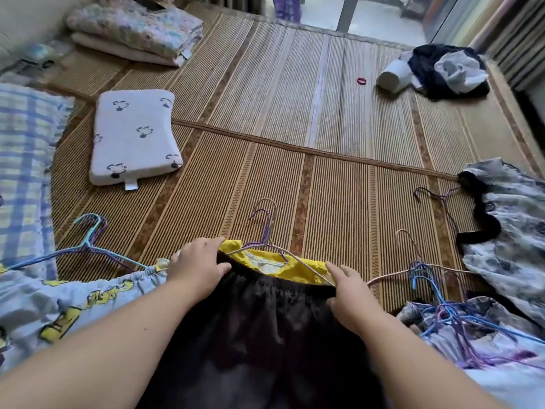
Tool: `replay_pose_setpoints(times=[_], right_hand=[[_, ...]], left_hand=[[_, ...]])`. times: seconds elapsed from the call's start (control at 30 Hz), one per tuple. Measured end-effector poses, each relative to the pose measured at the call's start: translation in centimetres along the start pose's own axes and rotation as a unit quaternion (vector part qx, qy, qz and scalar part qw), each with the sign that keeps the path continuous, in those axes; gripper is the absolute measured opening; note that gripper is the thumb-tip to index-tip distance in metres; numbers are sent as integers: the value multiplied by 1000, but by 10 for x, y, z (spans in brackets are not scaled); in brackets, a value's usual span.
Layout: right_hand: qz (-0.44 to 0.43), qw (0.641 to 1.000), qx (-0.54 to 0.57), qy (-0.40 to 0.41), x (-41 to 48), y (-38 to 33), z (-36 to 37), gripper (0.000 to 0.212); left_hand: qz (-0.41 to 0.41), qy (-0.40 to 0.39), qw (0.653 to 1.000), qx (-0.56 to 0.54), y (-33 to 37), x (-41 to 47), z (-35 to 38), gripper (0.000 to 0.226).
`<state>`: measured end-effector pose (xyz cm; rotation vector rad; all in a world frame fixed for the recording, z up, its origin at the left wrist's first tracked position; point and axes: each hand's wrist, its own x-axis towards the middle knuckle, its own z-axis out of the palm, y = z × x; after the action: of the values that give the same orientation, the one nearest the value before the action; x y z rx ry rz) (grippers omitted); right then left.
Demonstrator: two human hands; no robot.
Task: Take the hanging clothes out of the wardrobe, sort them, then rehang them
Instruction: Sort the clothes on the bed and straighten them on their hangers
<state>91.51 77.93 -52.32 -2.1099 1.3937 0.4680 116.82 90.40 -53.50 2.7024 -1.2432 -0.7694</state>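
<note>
A black garment with an elastic waistband (pixel 259 326) lies in front of me over a yellow garment (pixel 283 267) that is on wire hangers (pixel 265 228). My left hand (pixel 197 267) grips the waistband's left end, and my right hand (pixel 351 293) grips its right end. A light blue garment with yellow letters (pixel 73 305) lies to the left with teal and purple hangers (pixel 88 240) on it. To the right sits a heap of blue and purple hangers (pixel 442 308) on pale clothes, and beyond it a grey patterned garment with black trim (pixel 507 231).
Everything lies on a woven bamboo mat (pixel 295 113). A white pillow (pixel 132 137) and a plaid blanket (pixel 23 160) are at the left, folded bedding (pixel 132 31) at the far left. A dark and white clothes pile (pixel 448 69) and a red hair tie (pixel 361 81) lie far right.
</note>
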Motion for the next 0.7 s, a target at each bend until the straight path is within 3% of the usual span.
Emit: replay_pose_setpoints(times=[0.1,0.27,0.4,0.57,0.7], right_hand=[[-46,999,2,16,-22,10,9,73],[-92,994,25,48,-77,65,-2,54],[-92,983,44,154,-117,154,-19,49],[-17,978,38,206,-145,275,-28,59],[43,987,37,148,-144,349,-24,51]], left_hand=[[35,-59,998,2,16,-27,21,67],[96,-107,990,-7,88,-87,46,64],[161,-146,976,-12,171,-134,70,61],[207,-151,966,-23,259,-179,110,55],[196,-142,970,5,301,-192,160,61]])
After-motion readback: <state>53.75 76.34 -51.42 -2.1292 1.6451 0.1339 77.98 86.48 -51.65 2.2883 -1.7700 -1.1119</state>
